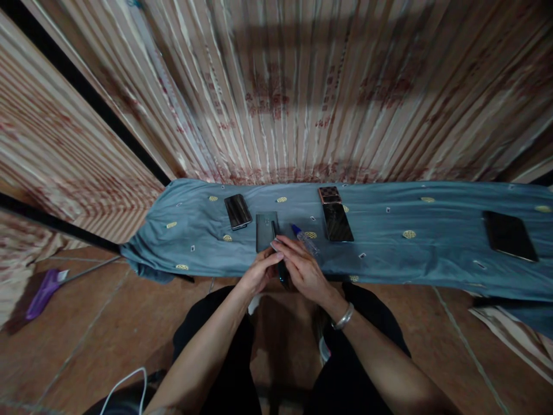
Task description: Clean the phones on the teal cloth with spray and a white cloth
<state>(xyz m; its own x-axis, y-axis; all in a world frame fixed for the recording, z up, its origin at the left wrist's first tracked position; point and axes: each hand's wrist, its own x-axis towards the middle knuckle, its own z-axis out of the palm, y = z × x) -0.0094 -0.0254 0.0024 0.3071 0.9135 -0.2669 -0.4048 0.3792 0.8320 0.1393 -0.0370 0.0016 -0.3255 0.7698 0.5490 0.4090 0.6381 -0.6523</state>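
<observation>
Hands meet at the near edge of a table draped in a blue cloth [389, 253] dotted with yellow motifs. The left hand [259, 274] and the right hand [302, 271] are both clamped on a dark phone [281, 271] held on edge between them, fingers wrapped round its sides, just above the cloth's edge. A silver bracelet [343, 317] circles the right wrist. Just beyond the hands lie a grey case [264, 229] and a small blue-capped bottle [305, 239]. Farther back lie a striped phone [237, 211], a black phone [337, 222] and a checked item [329, 194]; well to the right rests a dark tablet [510, 235]. A purple broom [43, 293] lies on the floor at left.
</observation>
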